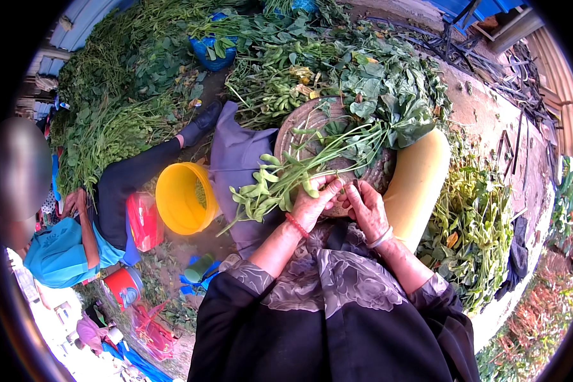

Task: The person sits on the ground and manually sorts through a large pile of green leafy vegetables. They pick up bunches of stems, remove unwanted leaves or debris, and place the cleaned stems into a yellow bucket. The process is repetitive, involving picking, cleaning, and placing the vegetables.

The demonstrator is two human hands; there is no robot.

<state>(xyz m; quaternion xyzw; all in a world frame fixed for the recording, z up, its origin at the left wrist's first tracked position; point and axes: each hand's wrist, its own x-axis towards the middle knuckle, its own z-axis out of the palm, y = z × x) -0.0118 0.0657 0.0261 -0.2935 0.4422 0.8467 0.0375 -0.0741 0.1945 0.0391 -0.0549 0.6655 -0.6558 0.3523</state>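
My left hand (315, 200), a red bead bracelet at its wrist, is closed around the stems of a bunch of green soybean plants (267, 184). Plump pods hang off to the left, and the leafy ends reach up to the right. Close beside it, my right hand (366, 207) has its thumb and fingers drawn together by a stem end; whether something small is pinched there is hard to see. Beneath the bunch, between my legs, lies a round ridged tray (291, 125) with a few leaves on it.
A yellow bucket (187, 198) stands left of my lap, with a red bag (144, 222) beside it. Another person (62, 253) sits at far left. Heaped soybean plants (277, 90) lie ahead; more (472, 238) lie right. A blue bag (213, 50) stands among the heaps.
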